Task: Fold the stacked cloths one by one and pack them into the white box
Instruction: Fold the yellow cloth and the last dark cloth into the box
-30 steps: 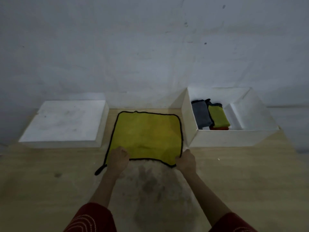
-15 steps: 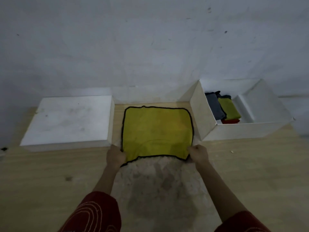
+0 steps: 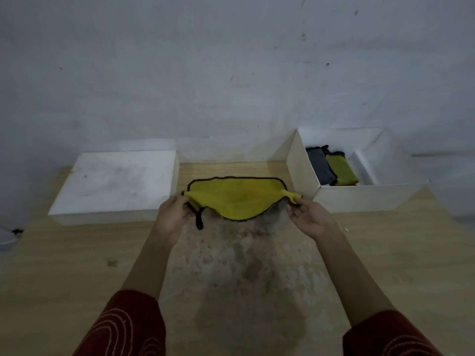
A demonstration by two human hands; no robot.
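A yellow cloth (image 3: pixel 235 199) with black trim lies on the wooden table between two white boxes. Its near edge is raised off the table and sags in the middle. My left hand (image 3: pixel 172 217) pinches the near left corner, where a black loop hangs down. My right hand (image 3: pixel 309 217) pinches the near right corner. The open white box (image 3: pixel 357 199) stands to the right and holds folded cloths: a grey one (image 3: pixel 320 167), a yellow-green one (image 3: pixel 341 169) and a red one under them, barely showing.
A flat closed white box (image 3: pixel 115 183) sits left of the cloth. The table (image 3: pixel 77 265) has a worn, stained patch (image 3: pixel 244 273) in front of me. A grey wall (image 3: pixel 231 73) rises right behind the table. Small objects sit at the far left edge.
Both hands have taken hold of the cloth's near corners and lifted them off the table and away from me. The cloth lay flat before. The camera view shifted slightly.
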